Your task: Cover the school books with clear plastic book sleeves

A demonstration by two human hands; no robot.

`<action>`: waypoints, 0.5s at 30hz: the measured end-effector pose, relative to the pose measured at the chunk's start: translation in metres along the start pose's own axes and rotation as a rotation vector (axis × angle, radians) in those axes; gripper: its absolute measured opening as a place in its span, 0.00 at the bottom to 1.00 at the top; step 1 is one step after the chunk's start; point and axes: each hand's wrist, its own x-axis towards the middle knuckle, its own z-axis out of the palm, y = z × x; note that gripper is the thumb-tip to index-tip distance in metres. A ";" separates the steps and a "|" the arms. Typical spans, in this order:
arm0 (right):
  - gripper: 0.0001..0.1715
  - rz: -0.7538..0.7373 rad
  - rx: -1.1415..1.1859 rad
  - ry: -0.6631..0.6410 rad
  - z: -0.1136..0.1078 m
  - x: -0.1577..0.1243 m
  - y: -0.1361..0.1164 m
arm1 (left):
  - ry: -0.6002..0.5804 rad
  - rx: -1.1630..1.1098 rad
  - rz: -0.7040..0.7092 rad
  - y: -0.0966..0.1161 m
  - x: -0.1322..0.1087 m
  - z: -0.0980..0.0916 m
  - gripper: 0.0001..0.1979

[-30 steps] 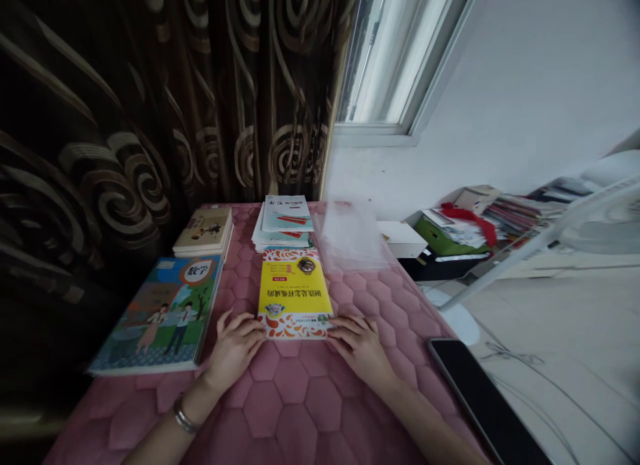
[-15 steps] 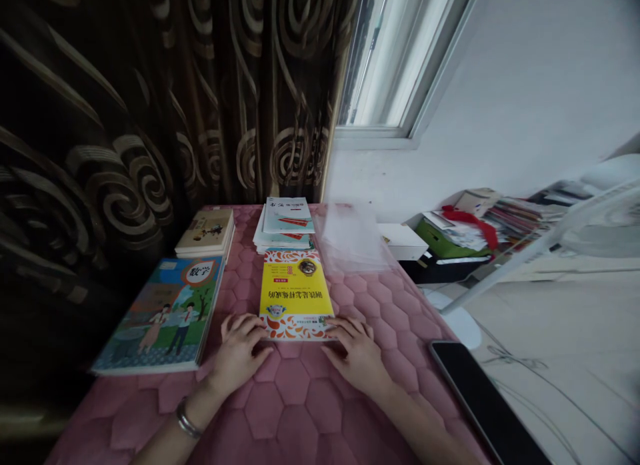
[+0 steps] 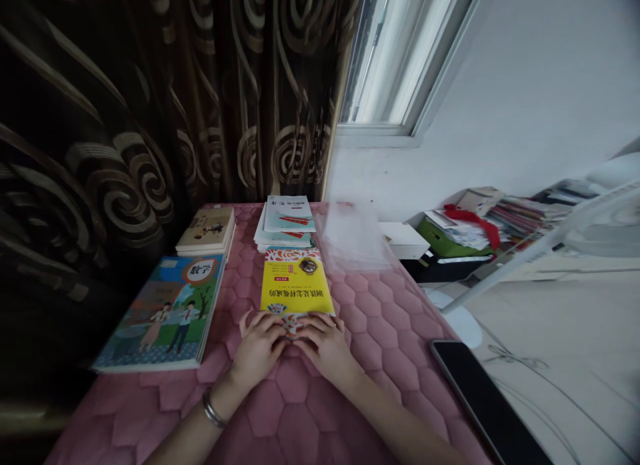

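Note:
A yellow paperback book point(image 3: 295, 288) with an orange-and-white leaf pattern lies flat on the pink cushioned surface. My left hand point(image 3: 259, 345), a silver bangle at its wrist, has its fingers over the book's near edge and the thumb at the front of that edge. Close beside it, my right hand point(image 3: 325, 341) grips the same edge in the same way, its thumb almost meeting the left one. The fingers cover part of the book's lower border. Just beyond the book sits a stack of pale booklets point(image 3: 287, 215).
Left of my hands lies a pile of textbooks point(image 3: 165, 318), with smaller tan books point(image 3: 207, 228) behind. Clear plastic sheets point(image 3: 355, 235) lie at the far right. A phone point(image 3: 480, 391) rests on the right edge. A white fan point(image 3: 530, 251) stands beyond, by a cluttered green box point(image 3: 440, 241).
Both hands have slid inward from the book's near corners to the middle of its near edge. The book stays in nearly the same place.

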 end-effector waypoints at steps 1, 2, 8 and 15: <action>0.03 0.003 -0.004 0.002 -0.002 -0.001 0.002 | -0.002 0.002 -0.001 -0.002 0.000 -0.002 0.04; 0.04 0.008 -0.011 0.003 -0.004 -0.003 0.005 | -0.004 0.008 -0.003 -0.005 -0.001 -0.004 0.03; 0.07 0.006 -0.100 0.031 -0.027 -0.022 0.037 | 0.030 0.065 -0.003 -0.028 -0.012 -0.024 0.03; 0.12 0.008 -0.141 0.049 -0.041 -0.038 0.062 | 0.004 0.069 0.032 -0.046 -0.019 -0.029 0.07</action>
